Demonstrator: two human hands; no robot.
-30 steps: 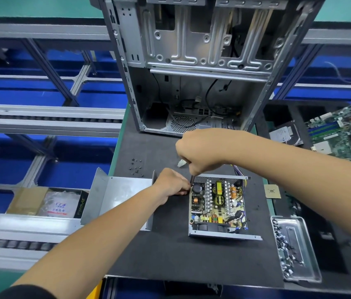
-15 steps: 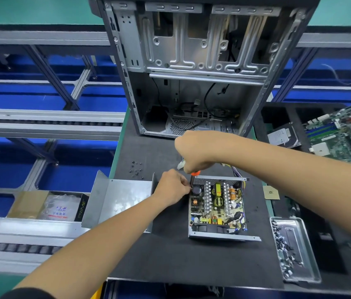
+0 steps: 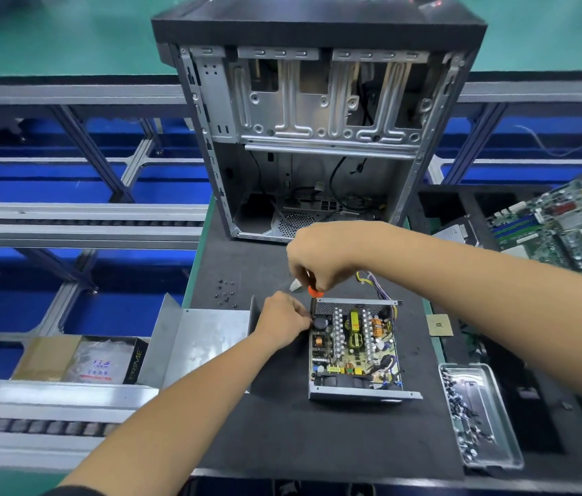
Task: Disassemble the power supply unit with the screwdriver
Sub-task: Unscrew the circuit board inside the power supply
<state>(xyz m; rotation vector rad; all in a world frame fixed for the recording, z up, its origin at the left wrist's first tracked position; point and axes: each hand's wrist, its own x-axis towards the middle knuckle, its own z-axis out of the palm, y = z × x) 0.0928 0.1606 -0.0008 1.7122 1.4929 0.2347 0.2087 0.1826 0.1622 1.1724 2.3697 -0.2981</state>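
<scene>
1. We count one open computer case (image 3: 318,137), upright behind the work mat (image 3: 318,434).
2. One detached metal cover (image 3: 207,338) lies left.
3. One opened power supply unit (image 3: 354,349) sits mid-mat.
4. One screw tray (image 3: 486,417) sits right.
5. Right hand (image 3: 321,255) grasps one screwdriver (image 3: 313,293) upright at the unit's far-left corner; left hand (image 3: 282,322) pinches there.
6. Loose screws (image 3: 225,291): several.

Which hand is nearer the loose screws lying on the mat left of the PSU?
Left. The left hand sits at the power supply unit's near-left corner, just right of the loose screws. The right hand grips the screwdriver farther right.
</scene>
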